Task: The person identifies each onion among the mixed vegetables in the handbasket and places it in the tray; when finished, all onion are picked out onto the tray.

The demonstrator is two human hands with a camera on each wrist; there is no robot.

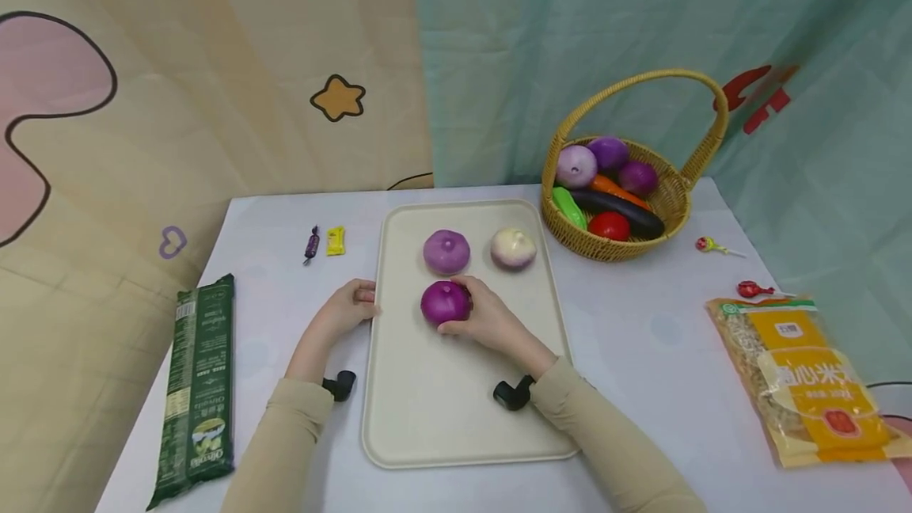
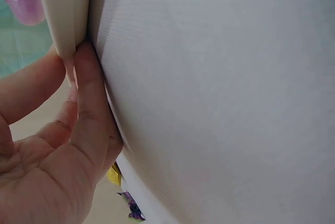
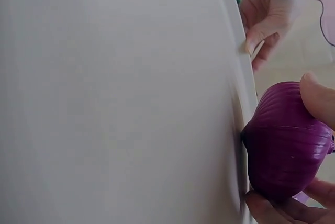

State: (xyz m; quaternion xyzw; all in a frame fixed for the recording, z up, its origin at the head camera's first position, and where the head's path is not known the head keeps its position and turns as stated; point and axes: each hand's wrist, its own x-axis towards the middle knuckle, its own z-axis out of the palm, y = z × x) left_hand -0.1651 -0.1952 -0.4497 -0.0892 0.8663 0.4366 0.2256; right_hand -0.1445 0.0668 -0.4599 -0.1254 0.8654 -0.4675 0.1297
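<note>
A cream tray [image 1: 420, 418] lies on the white table. My right hand [image 1: 492, 319] grips a dark purple onion [image 1: 445, 303] near the tray's middle; in the right wrist view the onion [image 3: 282, 140] sits between thumb and fingers, low against the tray surface. Behind it on the tray are a lighter purple onion [image 1: 446, 252] and a white-and-purple turnip [image 1: 513, 248]. My left hand [image 1: 345, 309] pinches the tray's left rim, thumb above and fingers under the edge, as the left wrist view shows with the rim [image 2: 65, 14].
A wicker basket [image 1: 620, 252] of toy vegetables stands at the back right. Two candies [image 1: 335, 241] lie left of the tray, and a green noodle package [image 1: 203, 386] farther left. Two lollipops [image 1: 754, 289] and a yellow grain bag [image 1: 812, 378] lie at right.
</note>
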